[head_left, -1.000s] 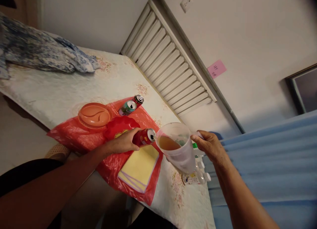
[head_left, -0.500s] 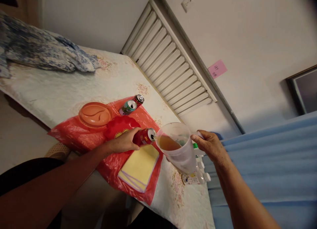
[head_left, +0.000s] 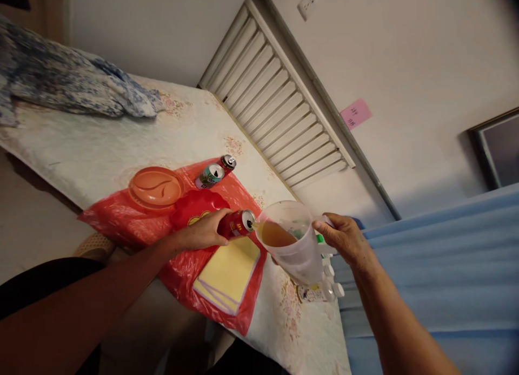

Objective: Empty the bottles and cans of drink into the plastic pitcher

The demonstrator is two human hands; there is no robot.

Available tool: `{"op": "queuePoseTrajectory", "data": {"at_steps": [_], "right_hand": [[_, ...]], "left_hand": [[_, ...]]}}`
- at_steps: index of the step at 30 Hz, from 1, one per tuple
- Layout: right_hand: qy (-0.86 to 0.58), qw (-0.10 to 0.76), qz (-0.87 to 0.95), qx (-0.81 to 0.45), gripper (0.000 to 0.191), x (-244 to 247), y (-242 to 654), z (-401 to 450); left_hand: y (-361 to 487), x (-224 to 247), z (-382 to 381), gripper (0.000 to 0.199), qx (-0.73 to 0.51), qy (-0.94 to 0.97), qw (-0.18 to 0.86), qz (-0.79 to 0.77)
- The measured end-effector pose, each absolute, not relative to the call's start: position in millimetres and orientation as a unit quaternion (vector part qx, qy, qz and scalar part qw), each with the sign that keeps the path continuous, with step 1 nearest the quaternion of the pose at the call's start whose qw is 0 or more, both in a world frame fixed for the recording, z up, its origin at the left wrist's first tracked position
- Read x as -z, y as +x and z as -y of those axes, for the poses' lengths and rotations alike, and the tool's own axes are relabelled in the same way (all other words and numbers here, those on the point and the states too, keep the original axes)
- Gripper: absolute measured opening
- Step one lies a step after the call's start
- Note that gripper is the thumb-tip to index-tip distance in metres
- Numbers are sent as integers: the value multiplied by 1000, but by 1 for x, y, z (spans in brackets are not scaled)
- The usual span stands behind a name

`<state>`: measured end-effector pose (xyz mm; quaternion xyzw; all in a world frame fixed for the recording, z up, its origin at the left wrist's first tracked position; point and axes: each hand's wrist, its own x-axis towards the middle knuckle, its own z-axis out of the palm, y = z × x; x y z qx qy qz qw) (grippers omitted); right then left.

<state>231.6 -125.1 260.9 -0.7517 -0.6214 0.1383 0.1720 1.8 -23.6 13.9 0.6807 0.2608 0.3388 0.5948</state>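
Observation:
My left hand [head_left: 206,230] is wrapped round a red drink can [head_left: 235,225], its opened top facing the jug. By its handle, my right hand [head_left: 344,235] grips a clear plastic jug [head_left: 298,261], tilted toward the can. Amber liquid [head_left: 278,235] lies in the jug, and a thin stream runs between the spout and the can's opening. Under the left hand are a red plastic bag [head_left: 178,272] and a folded yellow cloth [head_left: 227,275]. A red scalloped item [head_left: 203,202] with yellow marks is partly hidden behind the left hand.
An orange round lidded container [head_left: 156,187], a green can [head_left: 208,177] and a dark red can [head_left: 227,163] stand on the bag. Several white-capped bottles [head_left: 324,291] are behind the jug. A patterned cloth [head_left: 81,77] lies at the table's far left; a radiator [head_left: 279,93] runs along the wall.
Both hands, the can and the jug keep nearly the same place. The stream at the spout looks slightly thicker now.

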Motion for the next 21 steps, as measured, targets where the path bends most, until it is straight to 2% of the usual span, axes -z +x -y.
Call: {"op": "queuePoseTrajectory", "data": {"at_steps": [21], "right_hand": [[-743, 153, 638, -132, 55, -262, 235, 124]], "left_hand": [[4, -10, 23, 60, -351, 689, 580, -255]]}}
